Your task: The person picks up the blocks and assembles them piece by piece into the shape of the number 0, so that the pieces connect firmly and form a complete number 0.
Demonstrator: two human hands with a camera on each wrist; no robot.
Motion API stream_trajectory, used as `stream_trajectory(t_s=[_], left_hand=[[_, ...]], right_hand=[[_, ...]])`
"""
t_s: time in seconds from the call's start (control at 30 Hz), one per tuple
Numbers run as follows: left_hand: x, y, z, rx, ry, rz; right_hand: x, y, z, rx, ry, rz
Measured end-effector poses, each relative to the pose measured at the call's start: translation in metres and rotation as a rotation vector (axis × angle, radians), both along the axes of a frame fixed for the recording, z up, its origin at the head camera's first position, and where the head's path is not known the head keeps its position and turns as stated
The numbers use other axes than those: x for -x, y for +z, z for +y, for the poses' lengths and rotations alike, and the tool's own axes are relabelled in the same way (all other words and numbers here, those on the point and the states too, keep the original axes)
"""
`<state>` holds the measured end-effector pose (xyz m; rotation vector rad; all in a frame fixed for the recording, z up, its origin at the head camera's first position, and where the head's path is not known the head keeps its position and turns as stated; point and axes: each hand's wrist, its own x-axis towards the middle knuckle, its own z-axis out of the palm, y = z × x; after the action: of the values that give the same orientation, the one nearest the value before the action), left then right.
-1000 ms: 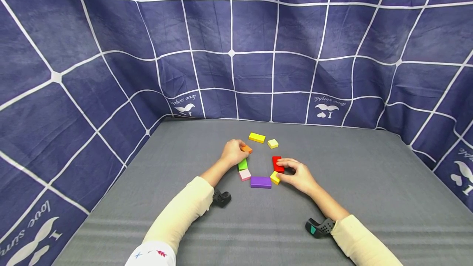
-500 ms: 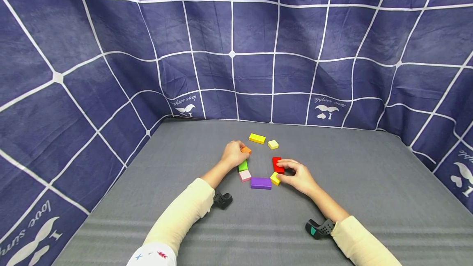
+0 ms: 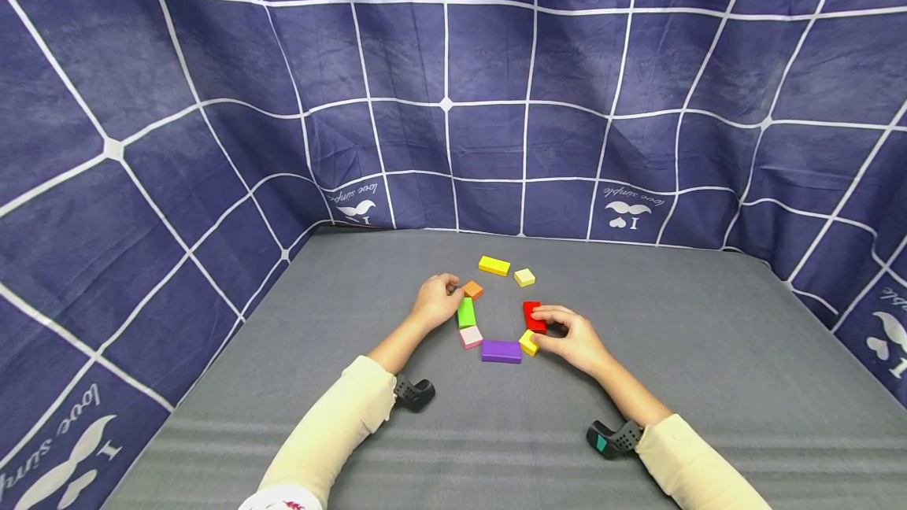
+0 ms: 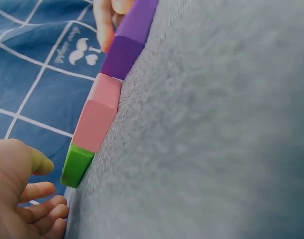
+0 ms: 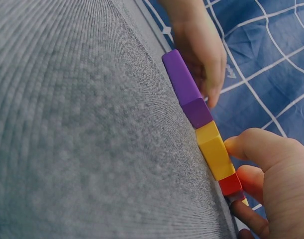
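In the head view my left hand (image 3: 435, 301) is beside the orange block (image 3: 472, 290) and the green block (image 3: 465, 312), its fingers loosely bent with nothing between them. The pink block (image 3: 471, 337) lies at the green block's near end. My right hand (image 3: 575, 341) rests at the red block (image 3: 534, 317) and the small deep-yellow block (image 3: 528, 342). In the right wrist view its thumb touches the yellow block (image 5: 215, 151), and a finger is against the red block (image 5: 231, 185). The purple block (image 3: 501, 352) lies between the hands at the near side.
A long yellow block (image 3: 494, 265) and a small pale-yellow block (image 3: 524, 278) lie at the far side of the ring of blocks. The grey cloth surface (image 3: 553, 463) meets a blue checked curtain (image 3: 489, 140) at the back and left.
My left hand has let go of the orange block and drawn back slightly to the left, uncovering it and the green block. The right hand has stayed in place.
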<state>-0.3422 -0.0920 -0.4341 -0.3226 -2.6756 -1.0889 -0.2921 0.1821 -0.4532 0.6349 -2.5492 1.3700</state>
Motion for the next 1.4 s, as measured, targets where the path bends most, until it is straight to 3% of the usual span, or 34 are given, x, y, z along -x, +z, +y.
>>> stream_trajectory(t_s=[0.27,0.47,0.6,0.93,1.13,1.4], left_hand=[[-0.012,-0.013,-0.012,-0.112,-0.138,0.13],[-0.01,-0.016,-0.015,0.008,-0.273,0.189],[-0.007,-0.016,-0.017,0.042,-0.325,0.217],[-0.005,-0.019,-0.017,0.043,-0.306,0.19],[-0.006,-0.022,-0.017,0.039,-0.304,0.175],[-0.009,-0.024,-0.018,0.041,-0.301,0.171]], right_hand=[[0.001,0.002,0.001,-0.001,-0.003,-0.001],[0.003,0.004,0.001,-0.017,-0.007,0.003],[0.004,0.006,0.001,-0.019,-0.008,0.017],[0.005,0.003,0.002,-0.012,0.005,0.005],[0.003,0.015,-0.002,0.051,0.001,-0.026],[0.028,0.021,0.0,-0.025,-0.115,-0.07]])
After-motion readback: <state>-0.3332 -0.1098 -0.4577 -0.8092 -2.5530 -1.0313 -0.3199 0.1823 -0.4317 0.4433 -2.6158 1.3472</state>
